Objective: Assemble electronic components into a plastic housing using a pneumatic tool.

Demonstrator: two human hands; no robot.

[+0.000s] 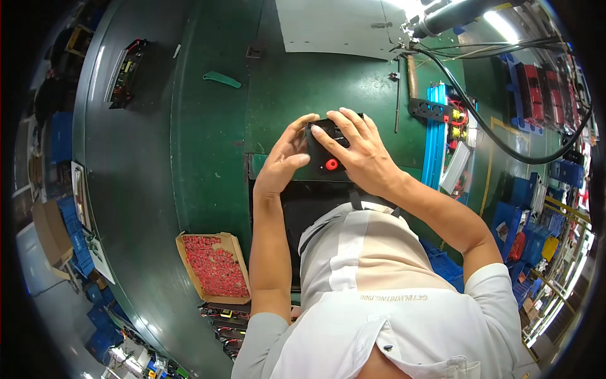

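A black box-shaped unit (pixel 320 156) stands in front of me on the green bench, with a round red knob or terminal (pixel 331 164) on its near part. My right hand (pixel 361 150) lies over the unit's right side, its fingers bent across the top and gripping it. At the unit's left side is my left hand (pixel 284 156), slightly blurred. Its curved fingers are near the far left corner, and its thumb is held apart from them. My hands cover much of the unit's top.
A cardboard box (pixel 188 268) of small red parts sits at the near left. Farther off lie a teal knife-like tool (pixel 222 79) and a circuit assembly (pixel 128 74). Blue finned metal parts (pixel 434 136) stand at the right, below a hanging black cable (pixel 486 130). A pale panel (pixel 341 28) is at the back.
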